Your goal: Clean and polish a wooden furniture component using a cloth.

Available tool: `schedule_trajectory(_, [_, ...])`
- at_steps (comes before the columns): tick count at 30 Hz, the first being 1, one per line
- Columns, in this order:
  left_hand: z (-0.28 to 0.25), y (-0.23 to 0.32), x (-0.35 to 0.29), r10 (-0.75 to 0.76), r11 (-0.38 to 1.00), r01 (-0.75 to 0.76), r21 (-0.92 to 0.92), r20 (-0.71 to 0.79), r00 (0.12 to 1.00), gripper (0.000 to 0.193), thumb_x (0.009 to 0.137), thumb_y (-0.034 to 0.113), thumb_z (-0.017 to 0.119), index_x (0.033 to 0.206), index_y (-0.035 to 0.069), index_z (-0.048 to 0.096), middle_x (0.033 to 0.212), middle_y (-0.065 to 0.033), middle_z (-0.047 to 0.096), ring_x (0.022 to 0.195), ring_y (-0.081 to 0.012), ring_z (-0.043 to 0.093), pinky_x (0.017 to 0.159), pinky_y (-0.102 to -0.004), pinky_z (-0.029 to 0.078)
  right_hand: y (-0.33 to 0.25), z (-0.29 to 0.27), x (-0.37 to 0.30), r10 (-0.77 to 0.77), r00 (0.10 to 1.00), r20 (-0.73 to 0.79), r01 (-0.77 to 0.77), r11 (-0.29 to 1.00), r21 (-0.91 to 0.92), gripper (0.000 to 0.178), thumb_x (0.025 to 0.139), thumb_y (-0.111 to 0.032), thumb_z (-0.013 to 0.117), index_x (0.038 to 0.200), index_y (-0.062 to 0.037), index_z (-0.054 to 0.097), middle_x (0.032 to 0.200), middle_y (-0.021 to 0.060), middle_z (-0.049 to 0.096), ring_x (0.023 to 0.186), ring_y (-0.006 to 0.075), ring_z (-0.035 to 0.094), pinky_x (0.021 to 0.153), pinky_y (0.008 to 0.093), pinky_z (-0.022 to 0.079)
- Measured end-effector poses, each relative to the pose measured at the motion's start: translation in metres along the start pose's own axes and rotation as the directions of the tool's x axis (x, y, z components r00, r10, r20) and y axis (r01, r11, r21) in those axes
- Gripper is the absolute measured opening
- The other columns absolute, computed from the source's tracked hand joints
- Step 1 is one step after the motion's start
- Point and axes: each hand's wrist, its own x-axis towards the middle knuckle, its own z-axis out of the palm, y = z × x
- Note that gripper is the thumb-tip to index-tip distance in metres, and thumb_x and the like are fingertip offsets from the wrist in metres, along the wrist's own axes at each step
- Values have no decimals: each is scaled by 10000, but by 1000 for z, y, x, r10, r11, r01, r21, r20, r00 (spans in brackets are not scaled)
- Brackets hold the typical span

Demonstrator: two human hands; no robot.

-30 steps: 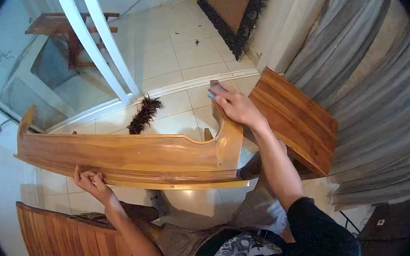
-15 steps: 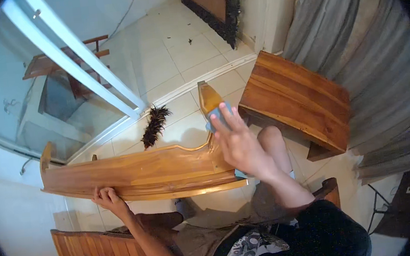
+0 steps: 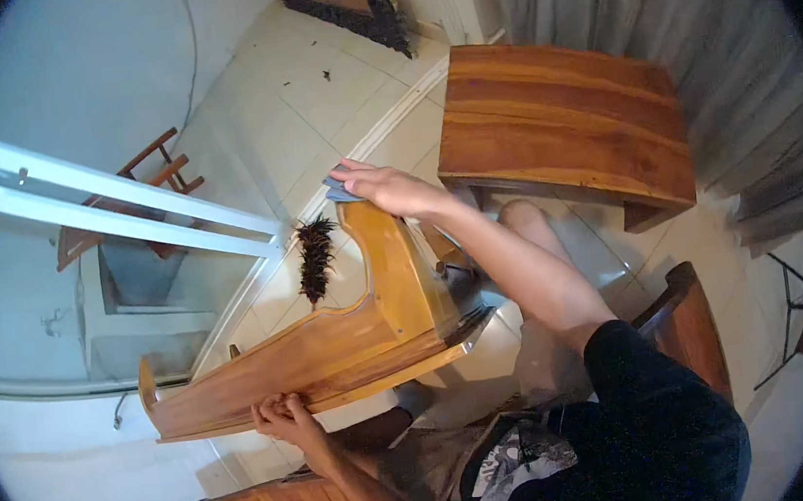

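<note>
A long curved glossy wooden piece (image 3: 334, 355) lies tilted, its upturned end under a small grey pad (image 3: 341, 190), perhaps sandpaper.
</note>
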Motion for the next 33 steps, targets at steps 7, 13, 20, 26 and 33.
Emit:
schedule_trajectory(7, [12,26,-5,-74,994,71,-78,-46,996,396,880,67,512,1241,-94,508,1191,-138,413,968,-224,502,817,-344,507,-23,64,-123,-134,913,-385,114,991,-75,546,1104,-282,417,1603,-82,324,1696,218,172,1575,362,164,1253,414,178])
schedule_trajectory(13, [11,41,-9,-74,993,62,-99,-122,990,167,848,105,522,883,-46,583,1001,-135,477,870,-246,519,719,-365,510,-23,66,-109,-183,865,-467,101,976,-195,524,1093,-237,428,1570,-28,361,1655,246,267,1530,410,268,1240,424,239])
schedule_trajectory(20, [10,32,-4,-77,986,87,144,-71,995,246,909,115,534,1051,-61,629,1137,-189,476,1048,-308,506,883,-423,488,-9,6,10,44,987,-156,-78,973,-215,520,1001,-287,483,1470,-70,544,1585,223,415,1508,328,347,1223,379,305])
schedule_trajectory(26, [25,41,-10,-102,992,77,-103,-274,956,200,867,123,605,943,-56,651,1157,-186,529,968,-289,564,779,-410,526,-21,18,-49,-102,976,-193,35,946,-323,476,998,-246,482,1420,-57,592,1636,203,335,1510,334,340,1210,404,339])
schedule_trajectory(33, [25,60,-17,-188,972,152,-177,-206,960,228,925,121,543,1037,-51,643,1220,-140,484,1054,-245,515,804,-371,508,-65,28,-179,-311,933,182,347,636,-690,457,1074,-286,487,1470,-66,547,1652,133,339,1542,410,241,1216,577,262])
